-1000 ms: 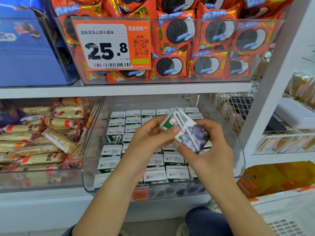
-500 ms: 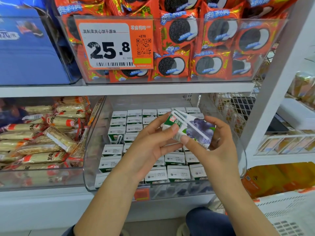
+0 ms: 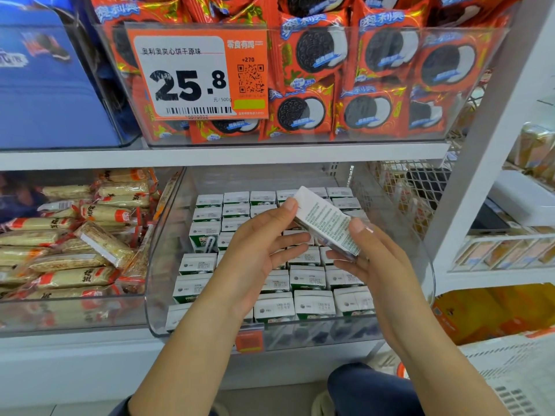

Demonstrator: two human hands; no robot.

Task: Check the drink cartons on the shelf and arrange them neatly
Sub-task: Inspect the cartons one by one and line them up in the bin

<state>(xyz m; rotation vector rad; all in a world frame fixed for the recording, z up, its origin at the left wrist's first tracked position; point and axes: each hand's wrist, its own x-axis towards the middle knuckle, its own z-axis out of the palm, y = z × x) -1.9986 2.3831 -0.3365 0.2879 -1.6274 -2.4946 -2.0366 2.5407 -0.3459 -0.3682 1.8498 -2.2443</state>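
A small white drink carton with green fine print faces me, tilted, above the clear bin. My left hand pinches its upper left end with the thumb, fingers stretched beneath it. My right hand holds its lower right end, thumb on the printed face and fingers under it. Below, several rows of green-and-white cartons stand upright in the bin, tops showing date stamps. One carton in the left column sits higher than its neighbours, its front and straw showing.
The bin to the left holds wrapped snack bars. Above hangs a bin of orange cookie packs with an orange price tag. A white shelf post rises on the right, a white basket beside my knee.
The carton has been turned in my hands: its blueberry picture side showed before, now the white printed side faces me. My left fingers have opened out beneath it.
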